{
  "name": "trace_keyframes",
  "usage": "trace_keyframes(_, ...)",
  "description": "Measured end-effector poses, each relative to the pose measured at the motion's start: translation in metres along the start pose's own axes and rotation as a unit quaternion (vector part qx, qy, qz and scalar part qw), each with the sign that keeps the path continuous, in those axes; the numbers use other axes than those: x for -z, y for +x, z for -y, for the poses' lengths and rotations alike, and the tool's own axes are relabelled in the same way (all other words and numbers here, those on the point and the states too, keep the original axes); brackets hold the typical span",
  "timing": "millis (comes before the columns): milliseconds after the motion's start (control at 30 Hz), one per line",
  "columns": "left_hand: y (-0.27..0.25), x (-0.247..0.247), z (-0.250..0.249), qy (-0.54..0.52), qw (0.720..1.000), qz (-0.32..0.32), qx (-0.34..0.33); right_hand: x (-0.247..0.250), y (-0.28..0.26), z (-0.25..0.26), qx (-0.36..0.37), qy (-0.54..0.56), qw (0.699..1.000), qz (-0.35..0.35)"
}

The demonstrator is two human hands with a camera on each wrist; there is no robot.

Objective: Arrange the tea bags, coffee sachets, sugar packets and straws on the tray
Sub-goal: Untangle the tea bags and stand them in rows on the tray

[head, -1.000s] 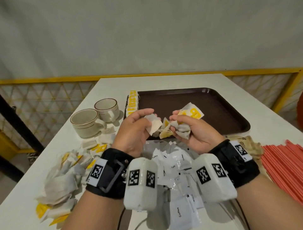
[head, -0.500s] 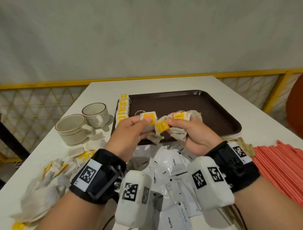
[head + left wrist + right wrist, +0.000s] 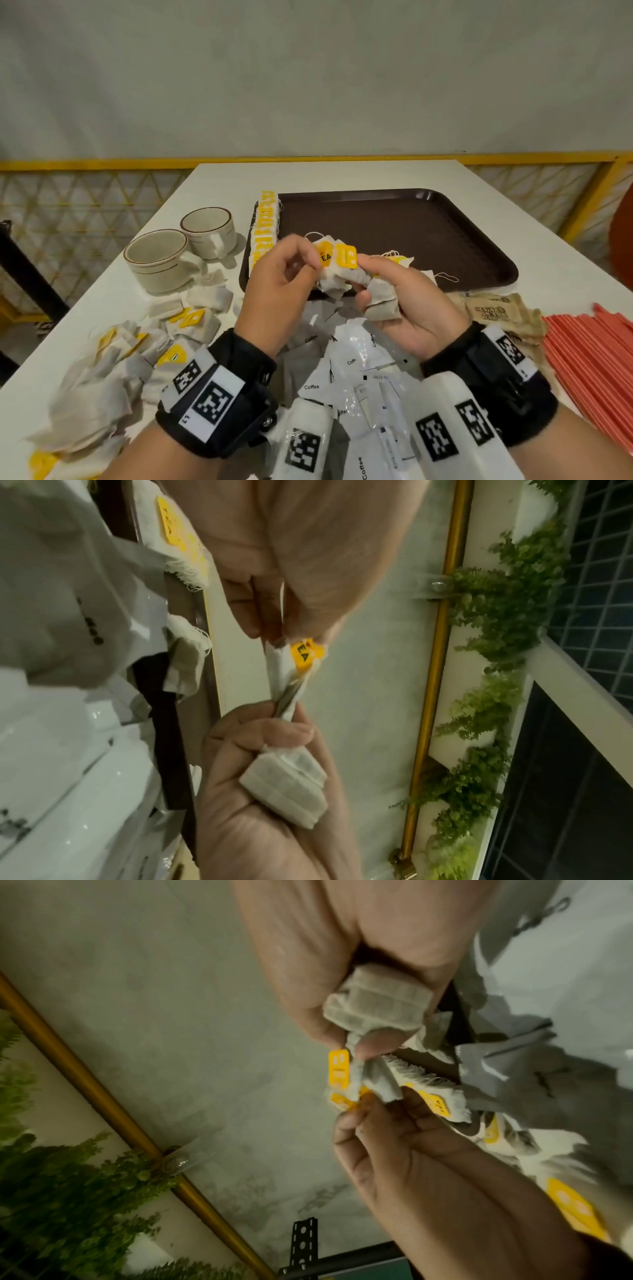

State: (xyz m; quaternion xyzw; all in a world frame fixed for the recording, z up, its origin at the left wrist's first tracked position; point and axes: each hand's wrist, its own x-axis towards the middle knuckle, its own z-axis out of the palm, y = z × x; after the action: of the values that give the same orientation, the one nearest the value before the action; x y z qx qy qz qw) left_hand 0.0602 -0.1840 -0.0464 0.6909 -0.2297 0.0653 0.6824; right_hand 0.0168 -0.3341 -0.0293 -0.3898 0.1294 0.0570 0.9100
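A: A pale plaster wall and a yellow railing stand behind the white desk (image 3: 219,178), and the dark brown plastic tray (image 3: 394,222) sits at its far middle with only a row of yellow-tagged tea bags (image 3: 265,228) lined along its left rim.

B: And the hands?

A: The right hand (image 3: 407,308) curls its grip round a small bunch of off-white paper tea bags (image 3: 380,298), held above the tray's near edge. The left hand (image 3: 277,284) pinches one bag of that bunch at its yellow paper tag (image 3: 325,255), thumb against fingertip.

B: So the step is to free one bag.

A: It looks so. The strings look tangled; a slow pull along the string, with the right grip loosened a little, should spare the thin paper.

B: Then?

A: It likely goes at the near end of the row, tag up. The white coffee sachets (image 3: 352,363), brown sugar packets (image 3: 493,311) and red straws (image 3: 596,356) lie on the desk, off the tray.
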Motion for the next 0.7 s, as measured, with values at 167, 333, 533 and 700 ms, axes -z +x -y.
trace_keyframes(167, -0.001, 0.0, -0.004, 0.006, 0.999, 0.006, 0.049, -0.001, 0.0, -0.007, 0.005, -0.001, 1.0, -0.016)
trace_keyframes(333, 0.0, 0.001, -0.003, 0.04, 0.998, 0.005, 0.05, -0.003, 0.001, -0.012, 0.015, -0.04, 0.999, -0.003)
trace_keyframes(533, 0.012, 0.028, -0.007, 0.088, 0.994, 0.034, 0.059, 0.003, 0.001, 0.004, 0.107, -0.132, 0.983, -0.063)
trace_keyframes(700, 0.009, 0.026, -0.01, 0.085, 0.99, 0.101, 0.042, 0.0, -0.008, 0.002, 0.169, -0.362, 0.917, 0.013)
